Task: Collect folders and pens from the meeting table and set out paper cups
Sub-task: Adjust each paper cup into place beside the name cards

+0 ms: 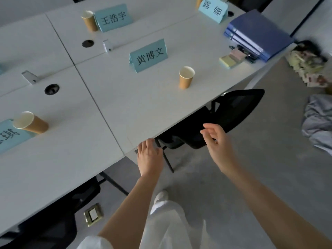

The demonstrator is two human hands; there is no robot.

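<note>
White desk (pixel 111 105) carries 4 paper cups (pixel 186 77) and stacked folders (pixel 255 35) (far corner). Left hand (pixel 150 156) rests palm-down at its edge, fingers loose; right hand (pixel 216 139) hovers empty, fingers spread.

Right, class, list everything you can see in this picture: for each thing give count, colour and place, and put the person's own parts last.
table: one, white, fills the left and centre
cups: three upright in full view, brown with white insides, each by a name card; part of a fourth at the top edge
name cards: four, light blue, standing on the table
folders: one stack, dark blue, table's far right corner
sticky notes: two pads, yellow and pink, beside the folders
pens: dark, count unclear, by the folders
chair: one, black, pushed under the table edge
floor box: one, brass, on the floor
cloth: grey heap, floor at right
left hand: open, at the table edge
right hand: open, over the chair
</note>
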